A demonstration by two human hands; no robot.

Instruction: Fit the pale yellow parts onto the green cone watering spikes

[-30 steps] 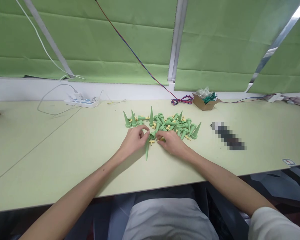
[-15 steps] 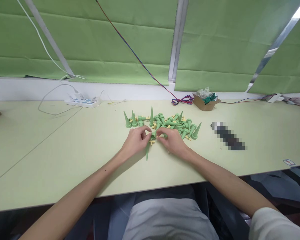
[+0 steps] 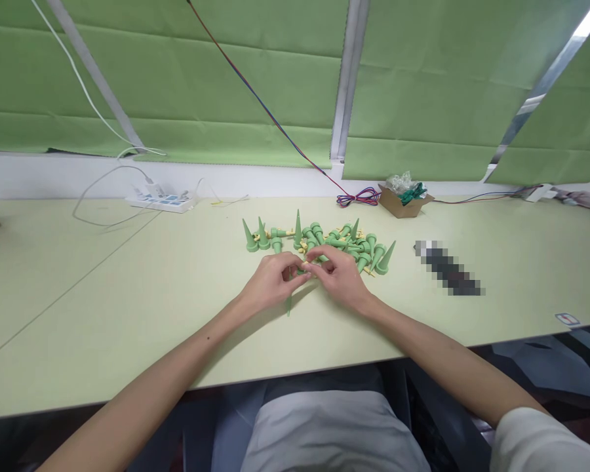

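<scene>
My left hand [image 3: 276, 278] and my right hand [image 3: 340, 274] meet at the near edge of a pile of green cone-shaped parts [image 3: 358, 246]. Both hands are closed, thumbs and fingertips pinched together around a small yellow piece [image 3: 305, 264], mostly covered by the fingers. The tip of a green spike [image 3: 289, 305] shows below my left hand; its upper part is hidden. Two upright green cones [image 3: 263, 235] stand behind my left hand, with small yellow pieces among the parts.
A small cardboard box [image 3: 404, 207] with clear and green plastic is at the back. Bundled red-blue wire [image 3: 358, 198] lies beside it. A white power strip [image 3: 161, 202] is at the back left, a pixelated dark object [image 3: 447, 269] at the right.
My fingertips have come together, the left hand moving slightly right. The green cup-like part and yellow piece that showed between and below my hands are now largely covered.
</scene>
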